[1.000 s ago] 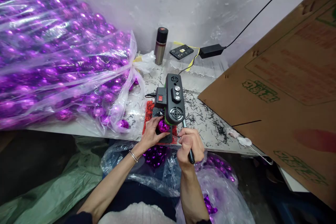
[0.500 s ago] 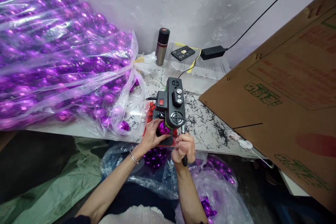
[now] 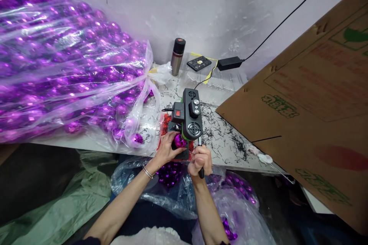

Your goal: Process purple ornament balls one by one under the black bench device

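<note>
My left hand [image 3: 167, 147] is closed around a shiny purple ball ornament [image 3: 179, 141], thumb on the near side and fingers on the far side. The ball sits under the front end of a small black bench machine [image 3: 192, 113] with a red switch and round vents. My right hand [image 3: 200, 160] is wrapped round the black-gripped lever [image 3: 202, 172] at the machine's right side. Beneath the machine lies a red mat [image 3: 166, 122]. The ball's far side is hidden by the machine.
A large clear bag of purple balls [image 3: 71, 72] fills the left. A cardboard box [image 3: 301, 122] leans in from the right. Behind the machine are a flask [image 3: 177, 57], a phone [image 3: 199, 63] and a power adapter [image 3: 230, 63]. Black scraps [image 3: 221, 130] litter the table.
The view has shifted slightly. Both hands keep their holds on the ball and the lever, with hardly any movement relative to the machine.
</note>
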`<state>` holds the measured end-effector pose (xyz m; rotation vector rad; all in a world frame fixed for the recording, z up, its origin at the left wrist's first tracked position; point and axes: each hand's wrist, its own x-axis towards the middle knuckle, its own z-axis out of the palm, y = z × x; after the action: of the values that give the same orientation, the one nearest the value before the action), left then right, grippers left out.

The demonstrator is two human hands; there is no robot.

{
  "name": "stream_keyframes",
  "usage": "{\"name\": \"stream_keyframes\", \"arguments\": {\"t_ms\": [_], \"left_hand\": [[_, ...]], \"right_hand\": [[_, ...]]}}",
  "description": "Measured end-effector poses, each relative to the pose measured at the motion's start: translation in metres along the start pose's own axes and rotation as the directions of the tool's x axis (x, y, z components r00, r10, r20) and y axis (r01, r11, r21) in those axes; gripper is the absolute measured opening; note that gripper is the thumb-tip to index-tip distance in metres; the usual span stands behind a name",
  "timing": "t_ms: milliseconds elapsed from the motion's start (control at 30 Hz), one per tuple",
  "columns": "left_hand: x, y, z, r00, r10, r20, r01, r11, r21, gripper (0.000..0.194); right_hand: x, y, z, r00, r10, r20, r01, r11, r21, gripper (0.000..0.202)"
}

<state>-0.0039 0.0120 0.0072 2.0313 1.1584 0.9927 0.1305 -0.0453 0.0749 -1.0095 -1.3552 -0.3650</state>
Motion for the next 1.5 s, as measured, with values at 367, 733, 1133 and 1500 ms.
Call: {"name": "stream_keyframes", "arguments": {"t_ms": [367,733,1133,1500], "left_hand": [[0.005,0.001,0.003,1.000,0.014,-0.017,-0.014,1.000,0.015,0.062],[-0.050,0.012,-0.021,0.983,0.178,0.044,-0.180,0.983,0.043,0.072],[-0.001,-0.007,-0.150,0.983,-0.173,-0.062,0.179,0.829,0.530,0.029],[0.005,0.007,-0.183,0.875,-0.364,0.320,-0.008,0.649,0.761,0.042]], "right_hand": [[0.002,0.001,0.002,0.999,-0.034,0.025,0.034,0.999,0.025,0.038],[0.066,-0.034,-0.013,0.960,0.259,0.106,-0.265,0.963,0.047,0.040],[0.046,-0.031,-0.005,0.981,0.194,0.003,-0.194,0.979,0.071,0.041],[0.037,-0.026,-0.008,0.979,0.203,0.037,-0.205,0.976,0.077,0.038]]}}
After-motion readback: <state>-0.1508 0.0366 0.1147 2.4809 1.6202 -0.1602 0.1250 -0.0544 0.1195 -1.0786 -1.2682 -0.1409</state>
